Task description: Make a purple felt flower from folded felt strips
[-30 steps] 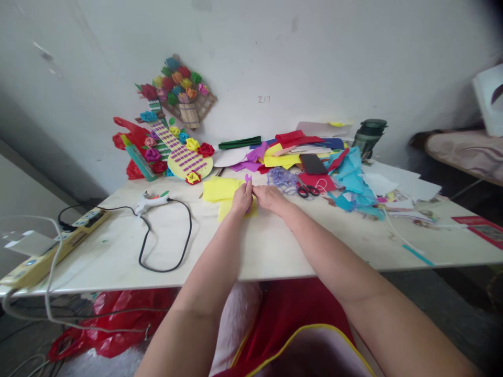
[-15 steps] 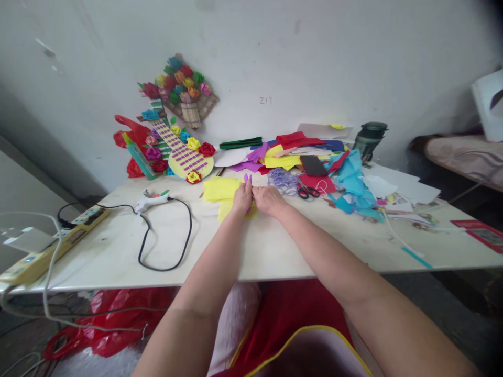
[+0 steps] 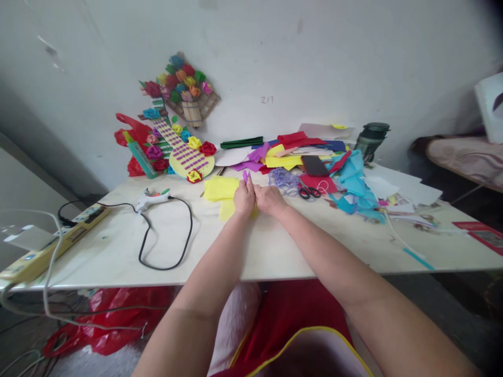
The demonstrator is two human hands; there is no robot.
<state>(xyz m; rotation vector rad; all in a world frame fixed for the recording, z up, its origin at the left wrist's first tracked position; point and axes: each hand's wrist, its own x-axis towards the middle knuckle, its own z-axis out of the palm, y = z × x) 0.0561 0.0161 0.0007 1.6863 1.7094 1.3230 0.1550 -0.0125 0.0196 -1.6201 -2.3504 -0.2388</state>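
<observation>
A purple paper piece (image 3: 245,176) is pinched between the left hand (image 3: 244,197) and right hand (image 3: 269,199), held together above the yellow paper (image 3: 220,189); right of that paper, scissors (image 3: 309,192) are laid on the surface (image 3: 275,246).

A head-worn camera looks forward and steeply down over the near edge of a white tabletop (image 3: 220,251), its far edge meeting a pale wall (image 3: 314,68) (a single view, taking in both forearms (image 3: 212,267) up close).
</observation>
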